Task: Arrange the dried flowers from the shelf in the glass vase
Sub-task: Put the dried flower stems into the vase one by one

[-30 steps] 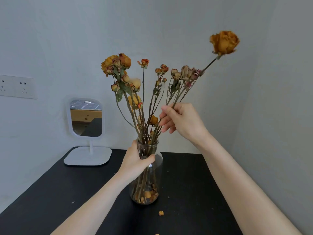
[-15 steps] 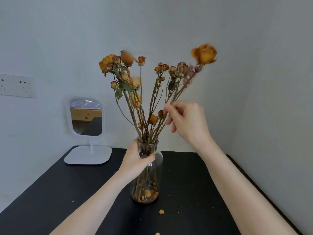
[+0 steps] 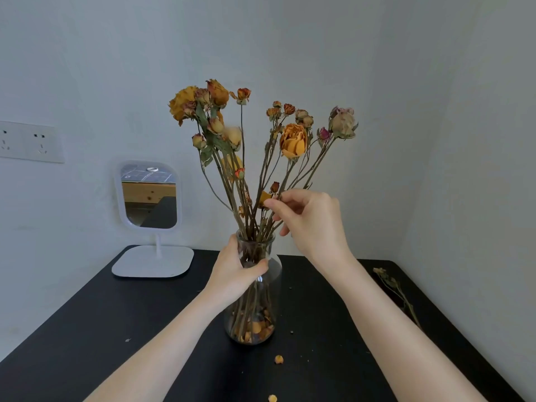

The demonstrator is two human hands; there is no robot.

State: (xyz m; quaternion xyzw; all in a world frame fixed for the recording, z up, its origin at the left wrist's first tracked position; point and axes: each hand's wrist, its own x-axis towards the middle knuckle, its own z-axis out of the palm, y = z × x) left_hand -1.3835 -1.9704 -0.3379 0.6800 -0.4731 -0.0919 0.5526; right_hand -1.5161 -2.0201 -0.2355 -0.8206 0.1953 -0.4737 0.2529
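Note:
A clear glass vase (image 3: 272, 288) stands on the black table (image 3: 87, 343), holding several dried flowers with petal bits at its bottom. My left hand (image 3: 235, 274) wraps the vase's neck. My right hand (image 3: 310, 221) is just above the rim, on the right, thumb and forefinger pinching the stem of an orange dried rose (image 3: 293, 142), whose stem runs down into the vase. The other blooms fan out to the left and right above.
A white standing mirror (image 3: 149, 195) sits at the back left of the table. One loose dried stem (image 3: 394, 291) lies at the table's right edge by the wall. Petal crumbs (image 3: 278, 359) lie in front of the vase. A wall socket (image 3: 29, 142) is at left.
My right hand has lowered the orange rose from high at the right into the bunch; its stem now sits in the vase. My left hand has stayed on the neck.

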